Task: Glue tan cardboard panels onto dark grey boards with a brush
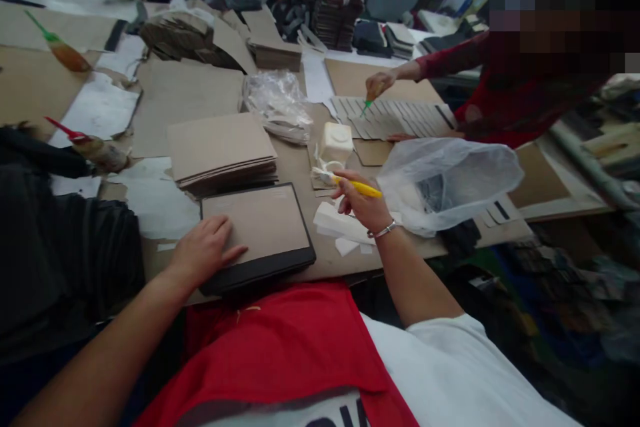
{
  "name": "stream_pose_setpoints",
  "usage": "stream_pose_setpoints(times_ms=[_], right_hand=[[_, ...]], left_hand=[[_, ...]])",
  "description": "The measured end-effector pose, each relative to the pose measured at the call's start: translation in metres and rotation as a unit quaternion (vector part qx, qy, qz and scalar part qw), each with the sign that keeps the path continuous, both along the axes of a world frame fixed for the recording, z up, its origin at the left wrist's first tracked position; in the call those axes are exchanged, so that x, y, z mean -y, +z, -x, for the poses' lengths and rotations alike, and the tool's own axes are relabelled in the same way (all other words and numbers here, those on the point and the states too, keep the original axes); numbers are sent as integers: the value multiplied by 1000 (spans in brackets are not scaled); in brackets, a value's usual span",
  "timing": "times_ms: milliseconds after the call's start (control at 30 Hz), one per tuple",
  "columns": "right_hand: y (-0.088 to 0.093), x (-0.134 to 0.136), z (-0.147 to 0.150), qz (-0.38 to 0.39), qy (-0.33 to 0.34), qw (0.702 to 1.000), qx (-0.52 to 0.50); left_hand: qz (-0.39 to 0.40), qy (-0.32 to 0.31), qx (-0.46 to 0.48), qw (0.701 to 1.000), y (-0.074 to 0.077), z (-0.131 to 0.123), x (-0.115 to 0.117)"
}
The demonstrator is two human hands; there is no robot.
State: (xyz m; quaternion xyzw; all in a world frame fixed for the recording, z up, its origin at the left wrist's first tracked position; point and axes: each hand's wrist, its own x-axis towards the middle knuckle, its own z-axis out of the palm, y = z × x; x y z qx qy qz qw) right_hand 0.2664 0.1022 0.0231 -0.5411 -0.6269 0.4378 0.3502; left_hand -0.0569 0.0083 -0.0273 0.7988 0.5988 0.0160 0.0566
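Observation:
My left hand (204, 251) lies flat, fingers spread, on the near left corner of a brown card panel framed in black (260, 223). My right hand (361, 203) is closed round a yellow-handled brush (350, 183) whose white, glue-covered tip points left toward a small white glue tub (337, 141). White paper scraps (336, 223) lie just under this hand. A stack of brown card sheets (220, 150) sits behind the panel.
A clear plastic bag (445, 181) lies right of my right hand. Across the table a person in a red sleeve (450, 57) holds a glue bottle (374, 92) over rows of card strips (395, 119). Two glue bottles (93, 150) and loose card lie at left.

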Motion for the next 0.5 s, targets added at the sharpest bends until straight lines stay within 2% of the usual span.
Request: stream_pose_setpoints(times_ms=[33,100,200,267,333,400,500], right_hand=[[-6,10,-12,-7,7,999,34],[-32,29,-30,-17,21,988,149],[-92,54,-39,-63,63,931,353],[-129,66,-35,-98,105,897,418],[-156,73,-32,-111,118,884,438],[-170,76,-31,-101,97,893,428],[-168,70,-34,-90,68,913,393]], left_hand=[[4,-1,-12,1000,1,-1,0],[13,2,-36,999,5,-5,0],[24,15,-70,997,10,-11,1],[26,24,-79,996,11,-13,2],[30,31,-75,996,11,-15,4],[37,39,-67,996,12,-16,6],[10,78,-44,996,20,-22,10]])
